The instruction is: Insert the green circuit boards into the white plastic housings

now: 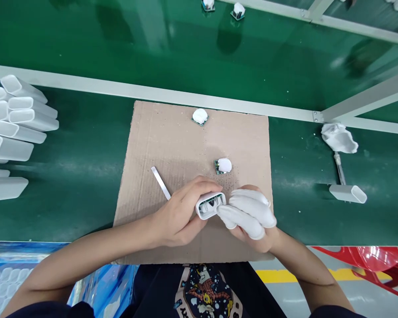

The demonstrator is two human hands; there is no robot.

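Note:
My left hand (182,214) is wrapped around a white plastic housing (201,215), a short oval tube whose open end faces up toward me. Inside that opening a green circuit board edge and a dark part show. Covered in white cloth on several fingers, my right hand (248,214) has its fingertips together at the housing's right rim; whether they pinch something small there is hidden. Just beyond the hands, a small circuit board with a white dome (224,165) lies on a cardboard sheet (162,132). Left of them rests a flat white strip (161,183).
Another domed board (200,116) lies near the cardboard's far edge. White oval tubes (33,119) are stacked at left on the green table (86,176). At right are a white tube (347,193), a metal-shafted tool (340,168) and crumpled white cloth (338,138). A metal rail (152,94) crosses behind.

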